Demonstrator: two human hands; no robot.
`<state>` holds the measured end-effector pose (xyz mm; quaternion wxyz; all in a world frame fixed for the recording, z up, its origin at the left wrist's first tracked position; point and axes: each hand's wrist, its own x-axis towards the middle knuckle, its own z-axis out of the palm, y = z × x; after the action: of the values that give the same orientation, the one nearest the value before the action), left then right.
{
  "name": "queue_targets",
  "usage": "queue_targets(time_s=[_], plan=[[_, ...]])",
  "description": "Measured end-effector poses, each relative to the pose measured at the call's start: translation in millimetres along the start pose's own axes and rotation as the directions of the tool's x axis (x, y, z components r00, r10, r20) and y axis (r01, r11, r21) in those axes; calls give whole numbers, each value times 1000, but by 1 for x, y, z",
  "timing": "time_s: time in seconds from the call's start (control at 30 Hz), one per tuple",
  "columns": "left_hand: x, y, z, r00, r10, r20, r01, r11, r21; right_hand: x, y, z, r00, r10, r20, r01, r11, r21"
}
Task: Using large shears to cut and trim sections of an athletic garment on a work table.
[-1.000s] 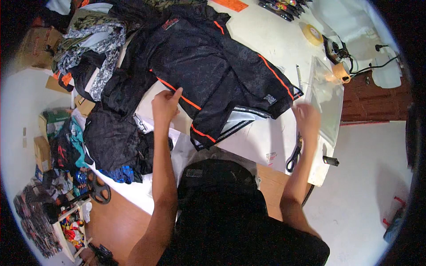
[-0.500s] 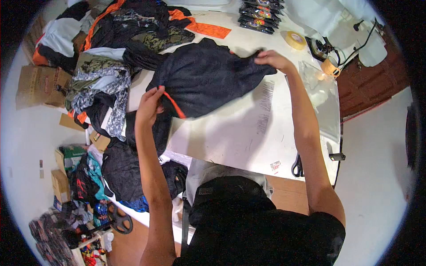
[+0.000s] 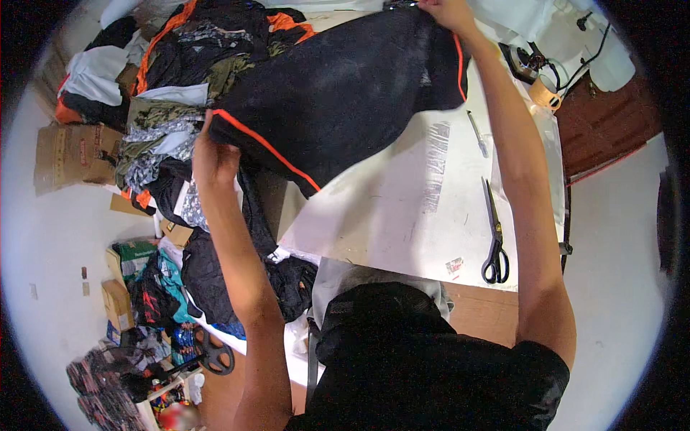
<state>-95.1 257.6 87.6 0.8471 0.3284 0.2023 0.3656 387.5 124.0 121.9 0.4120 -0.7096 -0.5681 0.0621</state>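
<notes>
Stretched above the table (image 3: pixel 359 233) is a black fabric garment (image 3: pixel 338 86) with thin bright orange edging along both of its ends. My left hand (image 3: pixel 215 159) is closed on its left corner, where one orange edge begins. At the top of the view my right hand (image 3: pixel 451 14) pinches the far right corner; part of that hand is cut off by the picture's rim. Between the hands the cloth spreads fairly flat, its near edge hanging in a curve. Black-handled scissors (image 3: pixel 495 251) lie on the table beside my right forearm, with a slim cutter (image 3: pixel 477 134) farther back.
A heap of mixed clothes (image 3: pixel 154 115) covers the table's left side, near a cardboard box (image 3: pixel 77 154). More dark garments (image 3: pixel 208 276) lie lower left. An orange-yellow tape roll (image 3: pixel 544 93) sits at the back right. Clear tape strips (image 3: pixel 436 165) stick to the tabletop.
My left hand has moved left and my right hand up and away, pulling the bunched garment wide. The scissors and cutter have come into fuller view.
</notes>
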Motion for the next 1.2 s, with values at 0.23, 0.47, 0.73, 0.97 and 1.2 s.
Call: queue_targets(time_s=[0.23, 0.47, 0.73, 0.97, 1.2], plan=[[29, -130, -76, 857, 178, -484, -92, 976, 196, -114, -91, 158, 923, -226, -310, 171, 966, -194], [-13, -180, -64, 836, -10, -548, 117, 980, 159, -281, -102, 233, 990, -55, -133, 11, 949, -315], [-14, -140, -97, 904, -17, -428, -150, 923, -355, -291, -49, 170, 991, 112, -70, -129, 930, -345], [-63, -77, -178, 743, 326, -584, -538, 811, -232, -291, -30, 159, 973, 203, -112, -230, 899, -372], [-114, 12, -200, 385, 497, -778, -817, 575, -37, -292, -8, 147, 970, 197, -142, -240, 866, -439]])
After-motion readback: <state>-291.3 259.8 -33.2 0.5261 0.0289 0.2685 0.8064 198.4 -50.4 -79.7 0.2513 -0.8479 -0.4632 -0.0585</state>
